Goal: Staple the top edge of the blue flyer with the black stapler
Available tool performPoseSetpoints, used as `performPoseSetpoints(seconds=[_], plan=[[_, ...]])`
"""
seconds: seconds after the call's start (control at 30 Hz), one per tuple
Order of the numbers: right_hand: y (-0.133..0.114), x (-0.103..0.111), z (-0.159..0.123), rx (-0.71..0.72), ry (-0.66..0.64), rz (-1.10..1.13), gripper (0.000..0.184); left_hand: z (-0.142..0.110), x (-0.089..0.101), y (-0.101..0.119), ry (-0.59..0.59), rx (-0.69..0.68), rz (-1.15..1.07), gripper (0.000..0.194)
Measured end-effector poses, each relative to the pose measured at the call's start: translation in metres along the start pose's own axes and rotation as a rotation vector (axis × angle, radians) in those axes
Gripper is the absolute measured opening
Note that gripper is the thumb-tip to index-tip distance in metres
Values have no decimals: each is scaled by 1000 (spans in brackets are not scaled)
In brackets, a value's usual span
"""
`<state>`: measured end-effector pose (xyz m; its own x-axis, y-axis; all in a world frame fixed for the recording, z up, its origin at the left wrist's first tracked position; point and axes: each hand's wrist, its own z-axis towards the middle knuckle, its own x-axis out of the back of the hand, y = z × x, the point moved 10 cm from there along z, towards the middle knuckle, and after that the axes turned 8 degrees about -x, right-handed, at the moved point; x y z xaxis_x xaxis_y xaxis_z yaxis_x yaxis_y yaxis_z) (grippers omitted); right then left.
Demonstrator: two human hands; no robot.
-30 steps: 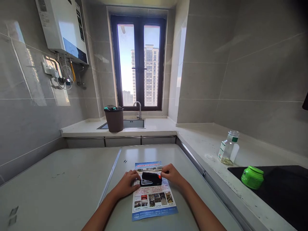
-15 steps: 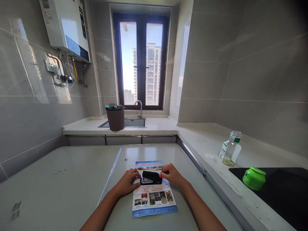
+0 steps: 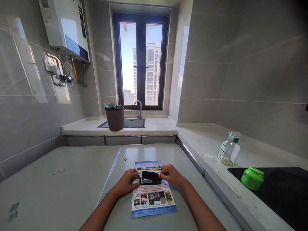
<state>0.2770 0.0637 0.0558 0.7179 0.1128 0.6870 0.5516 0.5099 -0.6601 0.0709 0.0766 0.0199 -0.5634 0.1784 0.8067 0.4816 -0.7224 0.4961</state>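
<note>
While the black stapler [image 3: 150, 178] rests on the printed sheet [image 3: 154, 205], the right hand [image 3: 172, 175] pinches its red-tipped end; the left hand [image 3: 127, 182], fingers curved, touches the opposite end.

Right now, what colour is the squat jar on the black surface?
The jar is bright green, seen best in the head view.

Grey tiled walls [image 3: 202, 80], dark-framed window [image 3: 141, 62] (a high-rise beyond), daylight, pale countertop [image 3: 197, 136], steel sink [image 3: 134, 122]
</note>
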Motion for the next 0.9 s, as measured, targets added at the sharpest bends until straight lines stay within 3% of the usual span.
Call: performPoseSetpoints(seconds=[0.43, 0.67, 0.9], plan=[[4, 0, -2, 60, 3, -64, 33, 1, 0, 3, -12, 1, 2, 20], [2, 2, -5, 76, -14, -19, 39, 2, -2, -3, -1, -18, 1, 22], [7, 4, -6, 36, 1, -20, 38, 2, -2, -3, 9, -35, 24, 21]])
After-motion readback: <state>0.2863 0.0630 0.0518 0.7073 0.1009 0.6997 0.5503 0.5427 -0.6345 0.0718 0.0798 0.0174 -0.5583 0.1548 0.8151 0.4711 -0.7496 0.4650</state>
